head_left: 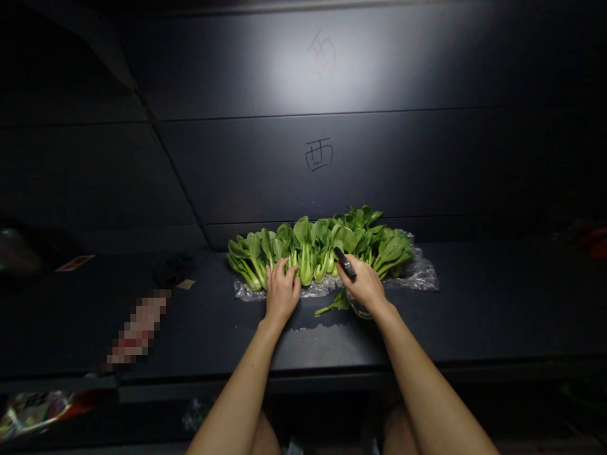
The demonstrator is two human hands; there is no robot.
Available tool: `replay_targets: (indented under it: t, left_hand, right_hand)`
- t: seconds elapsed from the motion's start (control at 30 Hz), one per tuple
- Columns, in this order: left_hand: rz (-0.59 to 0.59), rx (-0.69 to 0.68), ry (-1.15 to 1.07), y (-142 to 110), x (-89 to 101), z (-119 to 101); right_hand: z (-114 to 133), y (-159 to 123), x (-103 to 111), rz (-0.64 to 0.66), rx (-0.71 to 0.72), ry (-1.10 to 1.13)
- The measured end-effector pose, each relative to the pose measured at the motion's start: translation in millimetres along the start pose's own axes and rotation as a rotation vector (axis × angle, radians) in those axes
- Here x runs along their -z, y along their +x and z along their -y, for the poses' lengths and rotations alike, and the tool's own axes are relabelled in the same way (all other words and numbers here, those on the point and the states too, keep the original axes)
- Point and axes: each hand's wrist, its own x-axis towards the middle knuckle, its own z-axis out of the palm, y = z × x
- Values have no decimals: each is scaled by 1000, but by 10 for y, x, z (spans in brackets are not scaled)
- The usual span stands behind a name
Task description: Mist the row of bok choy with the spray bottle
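Leafy green bok choy (306, 253), 12 o'clock on clear crinkly plastic (422, 275): prob. light, crisp, slippery; hold by stem bases. L hand (283, 287) spread loosely on stems, no grip visible; R hand (365, 284) curled round black-topped clear bottle (345, 262).

We look out from one camera worn on the head, placed higher than the dark shelf (313, 344) and before its near edge, tipped forward and down, so that the back panel (246, 164) fills the upper middle almost square-on. Our view is wide, taking in both forearms (241, 392) from the bottom edge up to the left hand (282, 292) and right hand (366, 285), with the leafy greens (306, 249) near the middle, close enough to show single leaves, while the shelf runs off past both sides
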Motion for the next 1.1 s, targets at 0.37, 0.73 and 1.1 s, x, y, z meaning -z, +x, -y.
replay_targets:
  t: [0.37, 0.73, 1.1]
  left_hand:
    - [-16, 5, -9, -18, -3, 10]
    - [29, 22, 34, -11, 32, -21]
    - [29, 34, 30, -16, 30, -6]
  right_hand:
    - [86, 1, -34, 35, 26, -3]
    - [94, -12, -31, 73, 50, -25]
    - [131, -12, -12, 108, 64, -32]
